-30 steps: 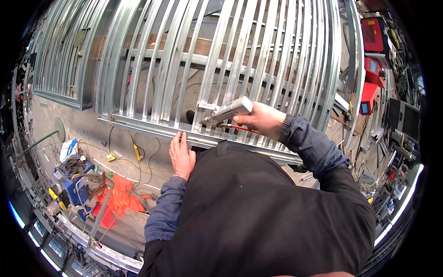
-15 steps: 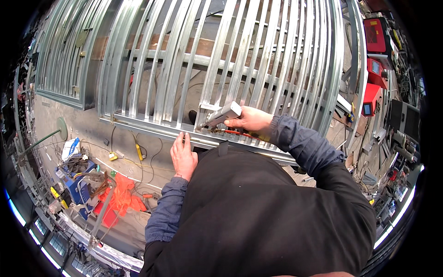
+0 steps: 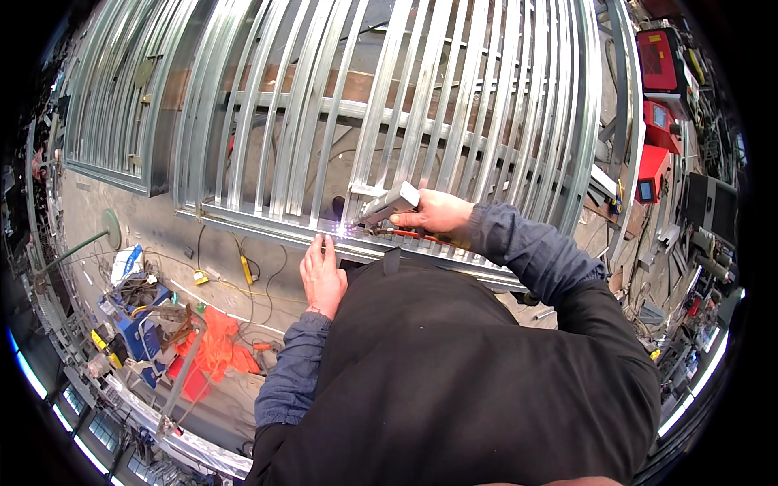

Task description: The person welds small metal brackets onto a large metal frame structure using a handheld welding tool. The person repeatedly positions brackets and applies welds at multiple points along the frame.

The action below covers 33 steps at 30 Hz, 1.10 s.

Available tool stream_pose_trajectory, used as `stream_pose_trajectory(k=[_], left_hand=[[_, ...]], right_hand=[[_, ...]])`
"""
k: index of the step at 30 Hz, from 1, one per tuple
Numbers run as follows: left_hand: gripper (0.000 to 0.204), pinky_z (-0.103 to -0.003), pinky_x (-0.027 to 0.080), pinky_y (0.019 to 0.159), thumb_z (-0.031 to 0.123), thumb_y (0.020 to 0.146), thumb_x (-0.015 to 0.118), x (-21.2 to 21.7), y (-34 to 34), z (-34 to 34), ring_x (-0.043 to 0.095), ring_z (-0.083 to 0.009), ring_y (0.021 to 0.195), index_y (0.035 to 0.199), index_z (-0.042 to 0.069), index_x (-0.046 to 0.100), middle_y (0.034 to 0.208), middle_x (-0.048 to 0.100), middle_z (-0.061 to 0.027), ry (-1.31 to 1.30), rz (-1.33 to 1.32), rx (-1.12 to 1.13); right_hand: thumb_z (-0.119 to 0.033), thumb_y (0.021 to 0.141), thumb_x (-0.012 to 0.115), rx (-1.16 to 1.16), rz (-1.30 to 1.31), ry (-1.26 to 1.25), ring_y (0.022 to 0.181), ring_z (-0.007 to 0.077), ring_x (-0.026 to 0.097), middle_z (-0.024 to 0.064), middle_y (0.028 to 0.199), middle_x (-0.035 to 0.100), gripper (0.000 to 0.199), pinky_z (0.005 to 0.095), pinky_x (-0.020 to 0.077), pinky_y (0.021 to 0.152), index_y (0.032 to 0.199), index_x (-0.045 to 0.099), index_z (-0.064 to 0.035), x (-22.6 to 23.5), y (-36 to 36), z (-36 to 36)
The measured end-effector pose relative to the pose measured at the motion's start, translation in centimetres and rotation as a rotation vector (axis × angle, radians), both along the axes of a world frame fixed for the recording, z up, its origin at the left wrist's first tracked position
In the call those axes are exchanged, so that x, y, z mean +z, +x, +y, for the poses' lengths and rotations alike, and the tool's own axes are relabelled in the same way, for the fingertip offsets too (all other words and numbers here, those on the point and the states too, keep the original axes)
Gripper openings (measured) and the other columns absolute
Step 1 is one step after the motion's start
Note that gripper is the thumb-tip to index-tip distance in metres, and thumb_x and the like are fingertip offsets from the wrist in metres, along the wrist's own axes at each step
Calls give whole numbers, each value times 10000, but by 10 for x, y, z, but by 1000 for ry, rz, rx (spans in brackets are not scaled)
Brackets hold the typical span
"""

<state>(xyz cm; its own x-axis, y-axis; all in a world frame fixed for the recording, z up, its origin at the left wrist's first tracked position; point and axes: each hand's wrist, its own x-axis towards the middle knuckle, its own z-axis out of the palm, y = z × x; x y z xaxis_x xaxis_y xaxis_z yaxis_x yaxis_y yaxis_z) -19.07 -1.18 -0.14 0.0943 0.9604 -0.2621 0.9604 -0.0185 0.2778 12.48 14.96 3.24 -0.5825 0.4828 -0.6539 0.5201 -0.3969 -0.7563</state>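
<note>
In my right hand (image 3: 442,214), closed round its grip, is a grey welding gun (image 3: 389,204). Its tip points down and left at the near rail (image 3: 259,223) of a shiny metal frame with many parallel bars. A bright white-violet spark (image 3: 344,230) glows at that tip, at the foot of a bar. My left hand (image 3: 323,279) rests with fingers stretched out, its fingertips touching the near rail just left of the spark. A red cable (image 3: 413,235) runs beneath my right hand along the rail.
A second barred frame (image 3: 105,170) lies at the far left. Left on the floor are a blue machine (image 3: 138,328), an orange cloth (image 3: 212,344) and loose cables. Red machines (image 3: 653,174) stand at the right near metal offcuts. A round green stand (image 3: 112,229) is left of the frame.
A bright spark has appeared at the welding gun's tip. My right hand and the gun have shifted slightly left and down; my left hand stays in place.
</note>
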Motion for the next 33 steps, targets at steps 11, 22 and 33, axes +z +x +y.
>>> stream_pose_trajectory(k=[11, 22, 33], left_hand=[[782, -515, 359, 1225, 69, 805, 651, 4, 4, 0, 429, -358, 1509, 1572, 52, 497, 1637, 443, -160, -58, 11, 21], [860, -505, 391, 1188, 52, 772, 677, 3, 1, -1, 429, -370, 1499, 1602, 63, 451, 1636, 430, -167, -41, 21, -4], [835, -507, 376, 1209, 73, 807, 673, 14, 5, 3, 423, -351, 1513, 1609, 43, 441, 1655, 423, -162, -88, 30, -9]], right_hand=[[-538, 1010, 721, 37, -15, 101, 854, 287, 740, 171, 963, 781, 547, 433, 576, 811, 1272, 741, -58, 1, 0, -4], [-560, 1007, 718, 24, 14, 178, 910, 317, 748, 184, 986, 783, 550, 444, 576, 854, 1278, 746, -83, 4, 0, -10], [-472, 1025, 746, -179, 45, -47, 934, 199, 718, 99, 1060, 783, 513, 367, 576, 856, 1301, 730, -40, 38, 41, -2]])
